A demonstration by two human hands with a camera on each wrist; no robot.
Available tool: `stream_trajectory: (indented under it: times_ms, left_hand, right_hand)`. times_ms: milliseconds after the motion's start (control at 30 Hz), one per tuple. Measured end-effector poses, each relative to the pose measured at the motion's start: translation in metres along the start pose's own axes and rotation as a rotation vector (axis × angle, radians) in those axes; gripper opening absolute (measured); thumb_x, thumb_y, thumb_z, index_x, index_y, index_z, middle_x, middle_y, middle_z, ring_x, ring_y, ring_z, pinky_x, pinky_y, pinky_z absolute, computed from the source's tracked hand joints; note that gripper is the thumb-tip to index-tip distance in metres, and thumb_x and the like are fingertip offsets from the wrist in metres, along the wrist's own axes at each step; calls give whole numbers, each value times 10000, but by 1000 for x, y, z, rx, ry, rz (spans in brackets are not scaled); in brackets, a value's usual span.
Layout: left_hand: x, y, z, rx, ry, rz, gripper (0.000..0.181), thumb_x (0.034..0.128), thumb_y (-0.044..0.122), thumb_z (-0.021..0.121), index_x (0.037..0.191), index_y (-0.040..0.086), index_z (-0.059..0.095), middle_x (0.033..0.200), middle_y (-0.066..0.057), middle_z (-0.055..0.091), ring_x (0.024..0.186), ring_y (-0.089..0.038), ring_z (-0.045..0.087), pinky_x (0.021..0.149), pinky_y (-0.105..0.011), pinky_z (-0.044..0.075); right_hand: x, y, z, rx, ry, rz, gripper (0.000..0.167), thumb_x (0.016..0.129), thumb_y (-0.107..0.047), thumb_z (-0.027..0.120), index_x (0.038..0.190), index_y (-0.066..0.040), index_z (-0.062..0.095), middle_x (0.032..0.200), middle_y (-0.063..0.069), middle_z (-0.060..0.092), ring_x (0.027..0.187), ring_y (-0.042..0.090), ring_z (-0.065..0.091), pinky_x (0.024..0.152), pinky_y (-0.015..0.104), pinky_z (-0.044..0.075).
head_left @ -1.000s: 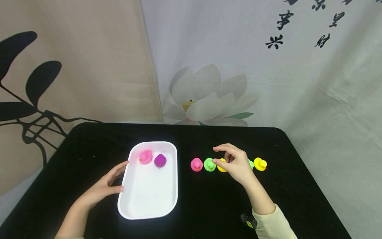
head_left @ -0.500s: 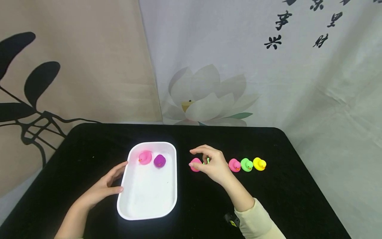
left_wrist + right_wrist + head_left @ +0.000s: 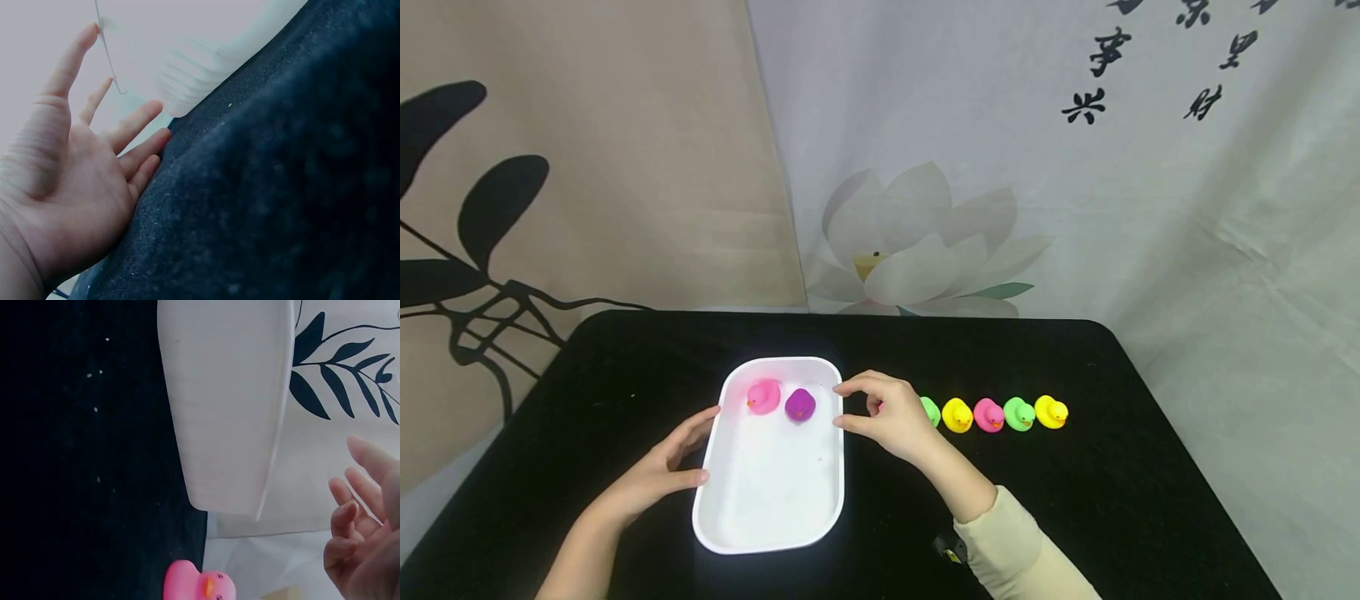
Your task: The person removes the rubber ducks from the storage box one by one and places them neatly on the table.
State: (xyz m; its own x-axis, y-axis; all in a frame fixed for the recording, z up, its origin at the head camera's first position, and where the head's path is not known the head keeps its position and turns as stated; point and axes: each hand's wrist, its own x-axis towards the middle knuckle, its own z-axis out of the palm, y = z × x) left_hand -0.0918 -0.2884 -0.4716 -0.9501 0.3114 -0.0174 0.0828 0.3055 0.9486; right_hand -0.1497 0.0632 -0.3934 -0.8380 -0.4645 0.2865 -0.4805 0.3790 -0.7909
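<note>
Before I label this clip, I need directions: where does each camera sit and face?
Head: on the head, facing forward and down at the white tray and duck row; left hand and right hand show.
Left wrist: on that wrist, facing the tray's outer side; left hand shows.
Right wrist: on that wrist, facing the tray's outer side and a pink duck; right hand shows.
Shared: head and left wrist both show the left hand and tray.

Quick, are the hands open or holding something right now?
Left hand: open, fingertips at the tray's edge.
Right hand: open, holding nothing, fingertips by the tray's other edge.
</note>
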Motion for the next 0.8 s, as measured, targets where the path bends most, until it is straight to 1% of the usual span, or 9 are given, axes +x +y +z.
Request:
stream_trajectory:
  times_ms: [100, 200, 267, 333, 500, 600, 700, 800]
  left_hand:
    - [-1, 0, 0, -4, -1, -6, 769, 833, 145, 679, 1485, 149, 271, 1489, -224, 308, 1279, -498, 310, 894, -755, 292]
    - [-1, 0, -1, -4, -3, -5, 773, 833, 144, 679, 1486, 146, 267, 1489, -224, 307, 1279, -501, 308, 892, -758, 289]
    - [-1, -1, -1, -2, -2, -5, 773, 832, 145, 679, 1487, 147, 267, 1488, -223, 309, 1279, -500, 307, 893, -760, 285]
    - [-1, -1, -1, 0, 0, -7, 773, 833, 147, 679, 1487, 148, 267, 1487, -221, 311, 1279, -499, 307, 893, -761, 282]
    - [-1, -1, -1, -1, 3, -11, 774, 832, 147, 680, 1486, 147, 267, 1489, -224, 307, 1279, -503, 306, 893, -758, 288]
    - [-1, -1, -1, -3, 1, -14, 775, 832, 151, 680, 1487, 152, 266, 1491, -222, 304, 1279, -504, 303, 891, -755, 295]
    - [-1, -1, -1, -4, 1, -17, 774, 834, 154, 679, 1488, 160, 266, 1494, -217, 301, 1284, -502, 299, 891, -753, 298]
    - [0, -1, -1, -2, 2, -17, 770, 839, 152, 678, 1489, 163, 266, 1498, -214, 297, 1290, -504, 293, 890, -755, 295]
  right_hand:
    - [5, 0, 7, -23, -18, -7, 345, 763, -185, 825, 1088, -139, 718, 975, -28, 655, 596, 118, 456, 491, 232, 433]
    - [10, 0, 13, -50, -39, 5, 350, 759, -185, 828, 1088, -139, 719, 953, -62, 646, 605, 116, 466, 494, 229, 440]
    - [13, 1, 18, -75, -54, 21, 352, 760, -198, 829, 1093, -159, 720, 952, -85, 642, 624, 108, 478, 498, 224, 451]
    - [16, 2, 21, -92, -69, 29, 355, 761, -202, 828, 1098, -170, 721, 969, -83, 648, 638, 109, 488, 506, 221, 462]
    - [24, 7, 30, -99, -105, 44, 363, 766, -206, 824, 1111, -167, 719, 1042, -25, 660, 669, 115, 503, 533, 212, 489]
    - [28, 9, 34, -110, -123, 63, 367, 768, -212, 821, 1119, -182, 717, 1086, -31, 658, 688, 107, 513, 541, 208, 498]
    - [32, 10, 36, -126, -141, 68, 367, 771, -207, 818, 1123, -189, 716, 1094, -32, 662, 701, 105, 524, 542, 201, 494]
    - [38, 12, 39, -143, -152, 62, 363, 773, -206, 815, 1122, -184, 715, 1079, -33, 668, 728, 135, 553, 556, 191, 492]
